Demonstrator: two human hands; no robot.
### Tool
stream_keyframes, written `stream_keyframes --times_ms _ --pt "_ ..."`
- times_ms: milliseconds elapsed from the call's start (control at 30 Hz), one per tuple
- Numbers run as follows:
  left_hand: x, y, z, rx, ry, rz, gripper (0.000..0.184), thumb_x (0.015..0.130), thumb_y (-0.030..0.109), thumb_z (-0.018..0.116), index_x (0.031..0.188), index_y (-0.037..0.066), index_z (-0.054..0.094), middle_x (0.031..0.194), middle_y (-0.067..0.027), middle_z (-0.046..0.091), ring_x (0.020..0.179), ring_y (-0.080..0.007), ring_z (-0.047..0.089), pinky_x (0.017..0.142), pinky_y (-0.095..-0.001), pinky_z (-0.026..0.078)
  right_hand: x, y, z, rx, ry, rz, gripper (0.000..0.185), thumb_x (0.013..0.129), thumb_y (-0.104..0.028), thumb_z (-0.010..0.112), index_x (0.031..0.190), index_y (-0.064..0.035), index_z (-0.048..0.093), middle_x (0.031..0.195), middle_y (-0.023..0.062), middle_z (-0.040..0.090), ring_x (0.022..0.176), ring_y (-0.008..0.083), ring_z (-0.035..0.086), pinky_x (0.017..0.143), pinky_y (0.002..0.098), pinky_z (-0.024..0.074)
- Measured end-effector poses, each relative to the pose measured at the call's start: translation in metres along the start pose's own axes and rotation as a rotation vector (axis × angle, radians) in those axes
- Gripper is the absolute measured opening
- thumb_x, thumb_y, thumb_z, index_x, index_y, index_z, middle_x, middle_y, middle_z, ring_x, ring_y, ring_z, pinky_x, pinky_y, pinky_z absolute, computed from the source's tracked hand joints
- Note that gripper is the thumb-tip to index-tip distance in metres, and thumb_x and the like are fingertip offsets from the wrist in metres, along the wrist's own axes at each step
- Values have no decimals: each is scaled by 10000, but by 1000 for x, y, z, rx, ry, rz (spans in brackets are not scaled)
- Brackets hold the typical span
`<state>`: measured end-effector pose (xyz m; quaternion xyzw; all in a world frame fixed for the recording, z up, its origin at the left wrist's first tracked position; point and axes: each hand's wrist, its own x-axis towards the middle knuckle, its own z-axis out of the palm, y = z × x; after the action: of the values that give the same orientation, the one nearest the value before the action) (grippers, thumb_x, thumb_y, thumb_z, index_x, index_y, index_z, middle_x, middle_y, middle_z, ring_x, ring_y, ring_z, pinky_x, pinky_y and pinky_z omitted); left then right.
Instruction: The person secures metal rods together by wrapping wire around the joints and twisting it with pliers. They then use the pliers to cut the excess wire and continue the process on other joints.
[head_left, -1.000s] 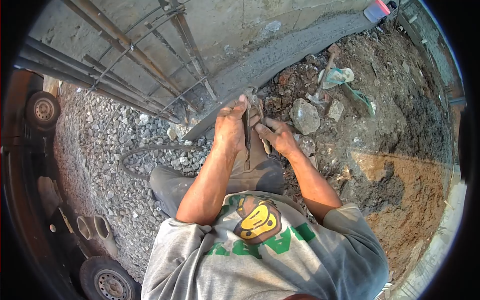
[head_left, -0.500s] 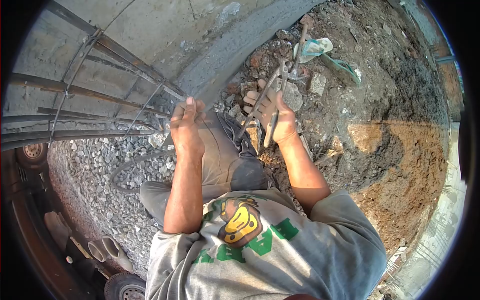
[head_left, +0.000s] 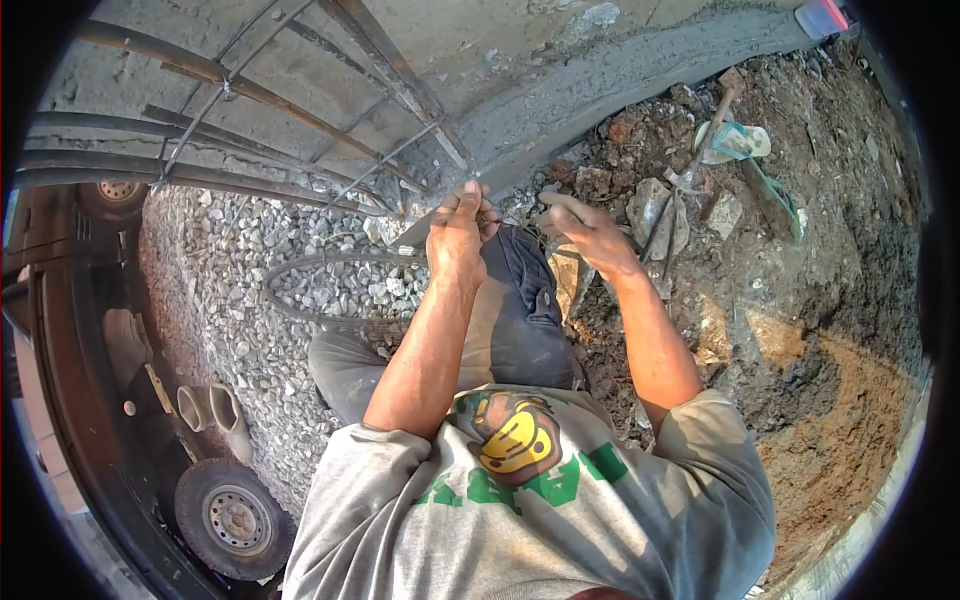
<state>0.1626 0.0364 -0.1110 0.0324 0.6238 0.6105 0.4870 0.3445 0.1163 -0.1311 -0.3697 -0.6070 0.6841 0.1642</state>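
Note:
My left hand (head_left: pixel 460 235) is raised beside the end of the rebar cage (head_left: pixel 270 100), its thumb and fingertips pinched together. Whatever sits in that pinch is too small to make out. To its right, my right hand (head_left: pixel 592 232) is turned toward it with the fingers loosely stretched and apart, nothing visible in them. Metal pincers (head_left: pixel 668 228) with two long handles lie on the rubble just right of my right hand. A dark loop of wire or thin hose (head_left: pixel 275 290) rests on the gravel left of my left forearm.
Grey gravel (head_left: pixel 240 270) spreads to the left, by a vehicle's wheel (head_left: pixel 237 520) and a pair of boots (head_left: pixel 228 410). A concrete wall (head_left: pixel 560 60) rises ahead. Dirt and rubble (head_left: pixel 830 230) lie right, with a wooden handle (head_left: pixel 718 118) and flip-flops (head_left: pixel 745 142).
My right hand has let go of the pincers, which now lie on the rubble, and has moved closer to my left hand. The view has shifted, so the scene sits differently in frame.

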Motion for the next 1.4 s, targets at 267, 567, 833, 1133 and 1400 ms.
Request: stream_keyframes --times_ms 267,567,833,1133,1400 --pt "33 6 3 -138 35 -37 164 927 223 556 964 71 604 795 -5 583 716 -141 570 653 -273 489 45 -15 18 -223 41 18 308 903 -254 547 1048 4 632 864 117 679 773 261 645 697 383 493" --pt "106 -26 -36 495 253 544 287 911 146 536 1157 8 591 977 -62 648 864 -178 592 784 -284 450 128 -4 -3 -1044 156 -347 180 800 -143 553 915 -88 681 825 194 659 780 369 641 724 459 502" --pt "138 -34 -41 236 223 288 338 935 240 543 1166 -2 589 1078 -86 647 973 -187 607 818 -308 463 157 -28 -6 -1304 -87 -591 309 699 -53 602 997 -85 679 1034 110 636 1032 277 571 947 405 407" --pt "140 -42 -49 450 157 313 202 896 129 590 1016 -30 621 878 -99 677 724 -164 648 650 -263 516 179 -11 -4 -1232 -8 -547 274 761 -78 573 995 -146 698 1012 88 647 1033 257 588 940 432 417" --pt "105 -10 -22 200 184 46 145 877 82 578 971 -21 618 863 -117 680 781 -205 679 665 -283 546 155 6 21 -581 92 -181 279 805 -91 567 1054 -121 689 1016 135 669 862 279 641 771 346 497"
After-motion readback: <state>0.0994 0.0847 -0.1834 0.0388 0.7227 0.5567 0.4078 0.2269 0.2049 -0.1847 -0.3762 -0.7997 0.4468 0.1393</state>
